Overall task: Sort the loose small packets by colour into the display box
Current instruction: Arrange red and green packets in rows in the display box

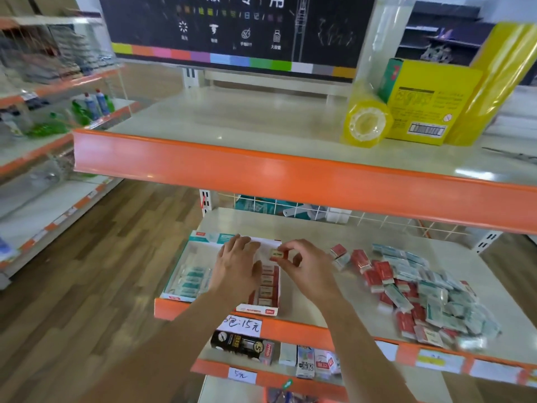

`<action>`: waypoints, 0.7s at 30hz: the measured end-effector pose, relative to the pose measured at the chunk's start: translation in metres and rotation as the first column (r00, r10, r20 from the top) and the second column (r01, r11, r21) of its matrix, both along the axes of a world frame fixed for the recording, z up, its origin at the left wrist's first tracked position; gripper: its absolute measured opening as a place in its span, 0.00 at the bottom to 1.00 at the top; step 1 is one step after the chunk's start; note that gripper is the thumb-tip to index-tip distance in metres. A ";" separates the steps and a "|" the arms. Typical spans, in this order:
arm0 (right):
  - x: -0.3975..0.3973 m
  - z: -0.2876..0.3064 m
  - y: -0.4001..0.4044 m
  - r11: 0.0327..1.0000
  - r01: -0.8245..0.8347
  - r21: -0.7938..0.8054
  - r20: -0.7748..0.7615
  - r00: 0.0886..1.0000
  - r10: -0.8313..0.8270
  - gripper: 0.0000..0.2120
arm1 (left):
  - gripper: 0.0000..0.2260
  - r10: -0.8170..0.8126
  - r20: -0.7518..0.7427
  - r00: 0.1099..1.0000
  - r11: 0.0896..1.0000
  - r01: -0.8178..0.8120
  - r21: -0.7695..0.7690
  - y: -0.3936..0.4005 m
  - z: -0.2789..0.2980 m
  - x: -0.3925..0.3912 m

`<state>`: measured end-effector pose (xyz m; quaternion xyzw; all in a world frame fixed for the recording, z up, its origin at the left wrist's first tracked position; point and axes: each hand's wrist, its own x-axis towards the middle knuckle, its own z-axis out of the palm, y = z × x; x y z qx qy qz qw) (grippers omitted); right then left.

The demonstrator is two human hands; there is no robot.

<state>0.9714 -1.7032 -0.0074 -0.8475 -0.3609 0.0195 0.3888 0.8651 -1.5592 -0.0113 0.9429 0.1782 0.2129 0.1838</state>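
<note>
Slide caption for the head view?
Right hand pinches a small packet above the display box; left hand rests inside.

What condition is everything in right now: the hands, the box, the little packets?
left hand: open, fingers spread over the display box
right hand: pinches one small packet above the box
display box: open, partly filled
teal packets: lined up in the box's left side
red packets: in a row in the box's right side
loose pile: red and teal packets mixed on the shelf, unsorted
</note>
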 end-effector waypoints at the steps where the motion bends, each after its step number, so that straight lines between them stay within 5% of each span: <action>1: 0.000 -0.001 0.004 1.000 -0.006 -0.016 -0.004 1.000 0.006 0.10 | 0.17 -0.004 -0.005 1.000 1.000 0.004 -0.004 0.002 0.000 0.000; 14: -0.002 -0.007 0.032 0.977 0.009 -0.214 0.040 0.999 -0.001 0.04 | 0.18 -0.058 -0.087 0.995 0.998 0.056 -0.029 0.015 0.004 0.004; 21: -0.004 -0.005 0.036 0.955 0.008 -0.297 0.049 0.999 0.007 0.09 | 0.18 -0.061 -0.090 0.994 0.998 0.061 -0.008 0.014 0.003 0.007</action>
